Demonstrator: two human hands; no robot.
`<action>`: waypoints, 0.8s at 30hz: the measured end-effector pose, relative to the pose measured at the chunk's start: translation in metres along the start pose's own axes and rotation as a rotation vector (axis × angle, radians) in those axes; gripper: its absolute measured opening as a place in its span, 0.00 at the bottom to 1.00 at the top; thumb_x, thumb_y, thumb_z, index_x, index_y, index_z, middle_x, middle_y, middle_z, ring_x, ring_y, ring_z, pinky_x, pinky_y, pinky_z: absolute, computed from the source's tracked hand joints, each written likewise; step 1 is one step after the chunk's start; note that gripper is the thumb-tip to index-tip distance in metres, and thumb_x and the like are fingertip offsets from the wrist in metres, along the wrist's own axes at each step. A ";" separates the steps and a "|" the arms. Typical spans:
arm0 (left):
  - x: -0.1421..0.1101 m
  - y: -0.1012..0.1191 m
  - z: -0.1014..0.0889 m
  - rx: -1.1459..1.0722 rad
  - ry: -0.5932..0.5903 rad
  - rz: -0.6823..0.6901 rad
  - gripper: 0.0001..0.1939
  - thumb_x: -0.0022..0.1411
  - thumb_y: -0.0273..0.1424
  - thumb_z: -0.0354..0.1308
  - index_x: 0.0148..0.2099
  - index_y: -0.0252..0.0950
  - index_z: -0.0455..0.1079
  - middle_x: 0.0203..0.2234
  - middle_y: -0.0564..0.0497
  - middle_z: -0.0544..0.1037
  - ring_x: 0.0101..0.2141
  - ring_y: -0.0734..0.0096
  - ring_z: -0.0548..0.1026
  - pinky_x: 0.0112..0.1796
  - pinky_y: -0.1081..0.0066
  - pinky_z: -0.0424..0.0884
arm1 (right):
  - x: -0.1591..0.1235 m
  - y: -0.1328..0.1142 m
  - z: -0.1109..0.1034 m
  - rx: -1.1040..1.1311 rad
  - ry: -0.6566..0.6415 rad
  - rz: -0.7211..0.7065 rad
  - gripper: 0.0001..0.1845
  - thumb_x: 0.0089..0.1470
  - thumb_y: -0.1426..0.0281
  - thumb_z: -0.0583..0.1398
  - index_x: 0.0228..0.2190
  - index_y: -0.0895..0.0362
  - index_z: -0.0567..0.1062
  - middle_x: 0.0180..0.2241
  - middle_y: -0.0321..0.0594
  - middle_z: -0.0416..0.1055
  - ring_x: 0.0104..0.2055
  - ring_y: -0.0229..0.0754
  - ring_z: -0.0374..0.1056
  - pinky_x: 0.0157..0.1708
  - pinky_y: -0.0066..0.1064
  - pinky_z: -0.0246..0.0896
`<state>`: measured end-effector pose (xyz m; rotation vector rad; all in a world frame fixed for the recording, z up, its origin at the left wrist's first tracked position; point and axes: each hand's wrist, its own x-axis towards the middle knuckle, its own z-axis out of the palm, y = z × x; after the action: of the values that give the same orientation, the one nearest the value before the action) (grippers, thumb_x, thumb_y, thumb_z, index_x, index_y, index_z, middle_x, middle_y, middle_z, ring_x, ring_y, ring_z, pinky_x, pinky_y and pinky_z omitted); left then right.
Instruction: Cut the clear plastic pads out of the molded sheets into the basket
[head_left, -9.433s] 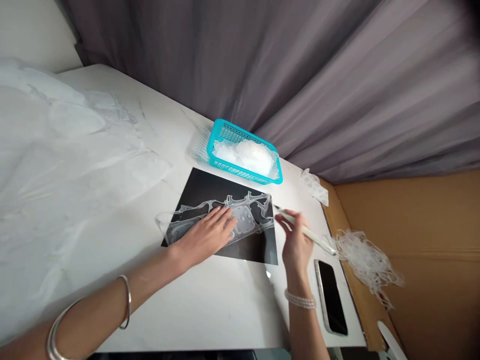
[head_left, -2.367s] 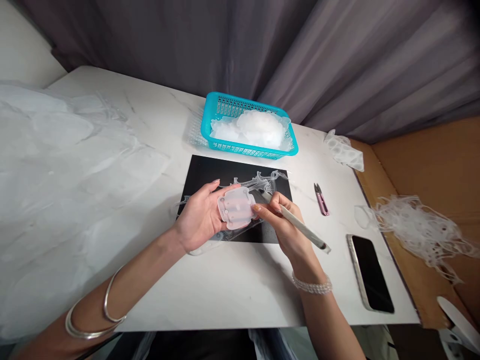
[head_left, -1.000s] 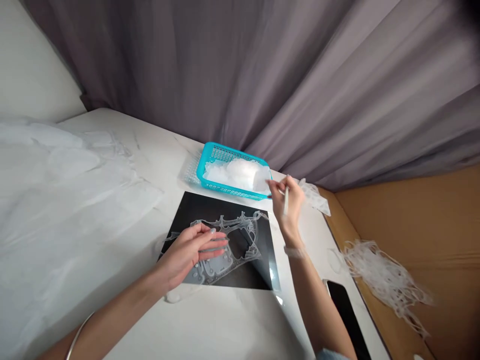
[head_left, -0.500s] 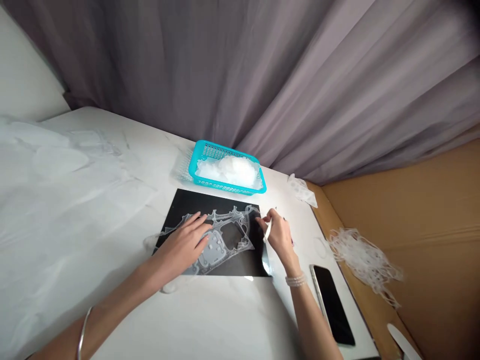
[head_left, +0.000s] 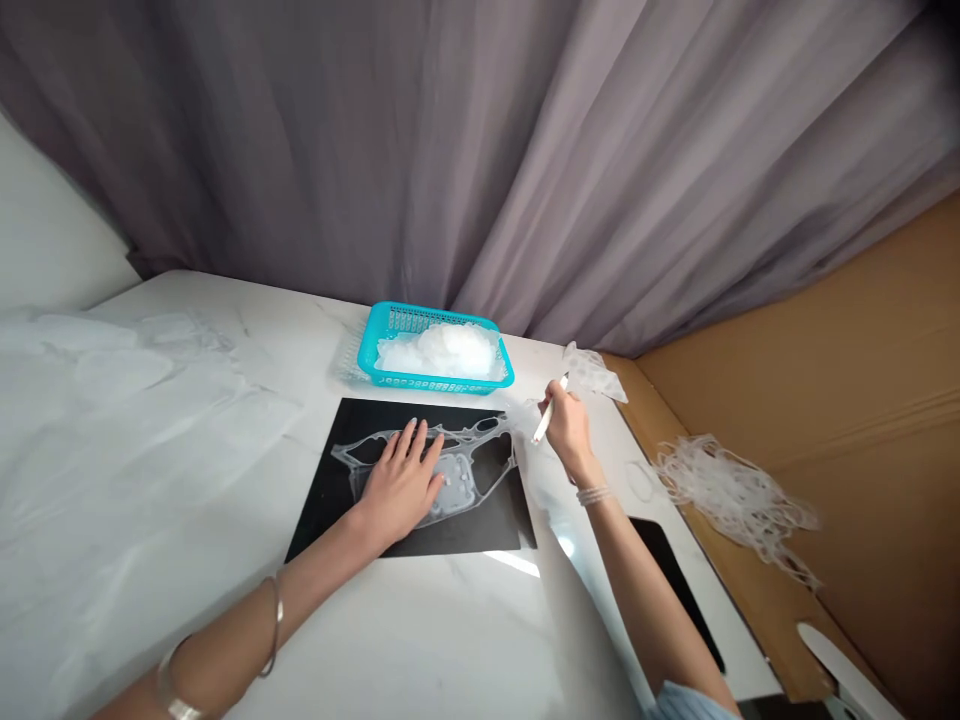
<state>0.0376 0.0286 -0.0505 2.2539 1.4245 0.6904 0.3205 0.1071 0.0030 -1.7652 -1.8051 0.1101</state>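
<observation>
Head view: the left hand (head_left: 400, 490) is pressing open and flat on the clear moulded plastic sheet (head_left: 469, 475) on the black mat (head_left: 480, 530), while the right hand (head_left: 570, 425), at its two o'clock, is clenching a white pen-like tool (head_left: 547, 421); an unsteady palm could let the sheet slide.

A grey-mauve curtain (head_left: 450, 150) hangs in long diagonal folds right in front of me, behind the white marble-look table (head_left: 420, 640) I'm working at. To my right a tan cardboard panel (head_left: 847, 300) stands beside the table edge, and a pale wall (head_left: 52, 220) shows at far left. Soft light falls across it all.
</observation>
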 end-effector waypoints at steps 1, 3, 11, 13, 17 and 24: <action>0.009 0.005 0.004 -0.002 0.025 -0.006 0.27 0.67 0.35 0.50 0.67 0.34 0.62 0.68 0.36 0.55 0.68 0.42 0.47 0.64 0.43 0.45 | 0.006 0.005 -0.002 0.011 0.014 0.013 0.03 0.53 0.74 0.55 0.30 0.54 0.64 0.26 0.39 0.65 0.31 0.45 0.59 0.32 0.34 0.50; 0.024 0.012 0.009 0.006 0.066 -0.013 0.27 0.68 0.35 0.49 0.66 0.31 0.62 0.67 0.32 0.56 0.68 0.39 0.48 0.63 0.42 0.46 | 0.014 0.009 -0.006 0.043 0.046 0.046 0.01 0.54 0.71 0.55 0.31 0.54 0.65 0.28 0.40 0.67 0.32 0.45 0.61 0.33 0.34 0.52; -0.013 -0.022 -0.022 0.198 0.038 0.282 0.23 0.70 0.24 0.42 0.64 0.33 0.64 0.64 0.39 0.66 0.65 0.57 0.61 0.62 0.54 0.60 | -0.053 -0.036 -0.015 0.560 -0.016 0.200 0.31 0.66 0.49 0.38 0.50 0.54 0.68 0.31 0.41 0.72 0.34 0.44 0.70 0.31 0.33 0.65; -0.033 -0.030 -0.027 0.289 -0.032 0.404 0.23 0.70 0.25 0.44 0.64 0.35 0.63 0.63 0.41 0.66 0.64 0.58 0.62 0.62 0.56 0.60 | -0.081 -0.060 -0.005 0.714 -0.127 0.229 0.32 0.65 0.47 0.41 0.50 0.54 0.71 0.30 0.40 0.71 0.31 0.43 0.70 0.30 0.33 0.67; -0.053 -0.029 -0.026 0.403 -0.079 0.435 0.23 0.70 0.26 0.46 0.65 0.34 0.62 0.64 0.40 0.65 0.65 0.55 0.61 0.61 0.56 0.60 | -0.121 -0.100 0.023 0.713 -0.294 0.161 0.22 0.64 0.52 0.52 0.43 0.54 0.76 0.31 0.40 0.73 0.28 0.42 0.70 0.30 0.34 0.68; -0.054 -0.014 -0.029 0.414 -0.076 0.377 0.21 0.70 0.26 0.45 0.63 0.30 0.63 0.65 0.37 0.63 0.64 0.50 0.61 0.59 0.53 0.60 | -0.135 -0.118 0.038 0.582 -0.351 0.065 0.17 0.64 0.59 0.56 0.46 0.55 0.77 0.34 0.44 0.77 0.36 0.48 0.74 0.39 0.39 0.70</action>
<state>-0.0096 -0.0130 -0.0459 2.8824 1.2019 0.4354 0.1893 -0.0186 -0.0224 -1.4351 -1.7057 0.9241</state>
